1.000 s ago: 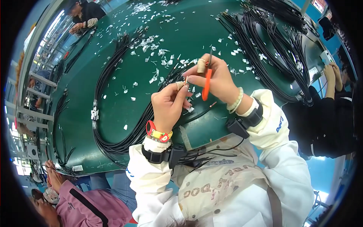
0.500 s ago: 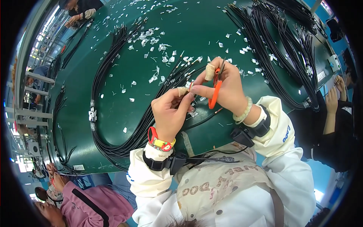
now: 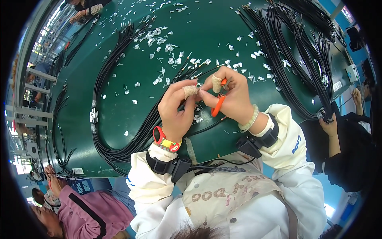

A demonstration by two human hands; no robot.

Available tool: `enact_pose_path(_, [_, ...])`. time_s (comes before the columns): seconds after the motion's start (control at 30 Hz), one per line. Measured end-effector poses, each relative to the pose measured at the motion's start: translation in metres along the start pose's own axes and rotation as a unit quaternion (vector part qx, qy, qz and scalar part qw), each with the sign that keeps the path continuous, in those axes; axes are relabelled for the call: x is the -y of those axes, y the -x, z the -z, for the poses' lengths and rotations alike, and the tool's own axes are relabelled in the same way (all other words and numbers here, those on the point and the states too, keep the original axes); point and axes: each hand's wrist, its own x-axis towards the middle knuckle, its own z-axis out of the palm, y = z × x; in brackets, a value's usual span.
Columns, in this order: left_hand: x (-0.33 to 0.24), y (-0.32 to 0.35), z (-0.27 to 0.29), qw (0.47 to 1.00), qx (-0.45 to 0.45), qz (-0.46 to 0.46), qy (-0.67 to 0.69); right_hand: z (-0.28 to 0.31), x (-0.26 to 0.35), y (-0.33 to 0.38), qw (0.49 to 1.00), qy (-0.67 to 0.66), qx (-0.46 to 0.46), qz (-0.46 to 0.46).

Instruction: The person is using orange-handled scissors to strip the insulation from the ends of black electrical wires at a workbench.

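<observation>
My left hand (image 3: 175,103) is closed in a pinch, beige wrapping on one finger, on what looks like a cable end, mostly hidden by the fingertips. My right hand (image 3: 234,95) holds small scissors (image 3: 218,105) with orange handles against its palm, while its thumb and wrapped index finger meet the left fingertips. Under and beside the left hand passes a long bundle of black cables (image 3: 104,75), curving across the green table (image 3: 147,105). Several cable tips (image 3: 187,61) fan out beyond my hands. A single cable end (image 3: 223,118) lies below the scissors.
White scraps (image 3: 159,38) are strewn over the table. More black cable bundles (image 3: 286,59) lie at the right, where a co-worker's hand (image 3: 329,126) touches a bundle's lower bend. Another co-worker in a pink top (image 3: 93,211) sits at the lower left. A further person's hands (image 3: 79,16) work at the far left.
My hands have shifted slightly left, and their fingertips are closer together. The reddish bit between them earlier is now hidden. At the right, a co-worker's hand has come down onto the cable bundle.
</observation>
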Motion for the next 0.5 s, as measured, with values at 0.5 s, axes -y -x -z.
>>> enact_pose_path(0.5, [0.001,-0.011,0.019,0.956,0.063,-0.227,-0.176,0.057,0.019,-0.022,0.959,-0.048,0.259,-0.103])
